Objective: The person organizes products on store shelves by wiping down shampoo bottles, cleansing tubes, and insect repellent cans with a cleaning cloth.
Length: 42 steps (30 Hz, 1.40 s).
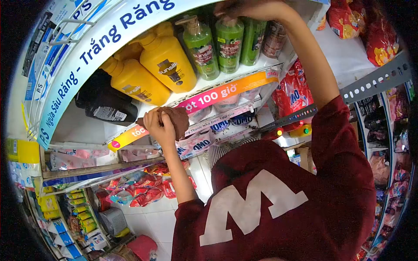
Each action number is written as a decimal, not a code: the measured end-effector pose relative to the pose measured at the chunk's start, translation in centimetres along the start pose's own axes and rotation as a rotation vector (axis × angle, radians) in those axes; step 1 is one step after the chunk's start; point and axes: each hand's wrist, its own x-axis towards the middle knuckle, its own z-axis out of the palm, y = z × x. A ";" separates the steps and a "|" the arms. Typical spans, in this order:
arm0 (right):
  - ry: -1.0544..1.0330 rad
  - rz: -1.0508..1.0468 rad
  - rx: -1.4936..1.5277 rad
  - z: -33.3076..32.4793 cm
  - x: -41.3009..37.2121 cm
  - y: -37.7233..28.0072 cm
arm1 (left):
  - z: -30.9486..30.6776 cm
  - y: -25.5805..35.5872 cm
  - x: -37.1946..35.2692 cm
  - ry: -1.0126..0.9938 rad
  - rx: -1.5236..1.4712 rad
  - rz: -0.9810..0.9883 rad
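Observation:
A crumpled brown cloth (177, 123) is bunched in my left hand (157, 126), which is closed around it at the front edge of the shelf (150, 138). Higher up, my right hand (246, 9) reaches over the green Sunsilk pump bottles, its fingers curled at the pump top of the middle green bottle (229, 45); shadow partly hides the fingertips. On either side stand another green bottle (200, 50) and a third green bottle (253, 43). Yellow Sunsilk pump bottles (169, 69) stand left of them, with black bottles (106, 104) farther left.
An orange-pink label strip (209, 99) runs along the shelf front. Below it sit OMO packs (193, 145). A perforated metal bar (370, 89) juts out at the right, near red OMO bags (294, 91). A brown bottle (274, 41) stands at the shelf's right end.

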 end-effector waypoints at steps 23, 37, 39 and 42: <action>-0.115 0.313 0.206 -4.0 -2.2 0.1 | 0.1 -0.1 -0.2 0.004 -0.011 -0.034; 0.171 0.129 -0.003 -1.4 -3.9 4.1 | 0.0 0.0 -0.1 -0.002 -0.030 -0.006; 0.244 0.139 -0.056 -0.9 -4.1 4.6 | 0.1 -0.1 -0.1 0.007 -0.008 0.010; 0.294 0.123 -0.117 -0.6 -4.3 4.6 | 0.1 -0.2 -0.1 0.011 -0.023 0.008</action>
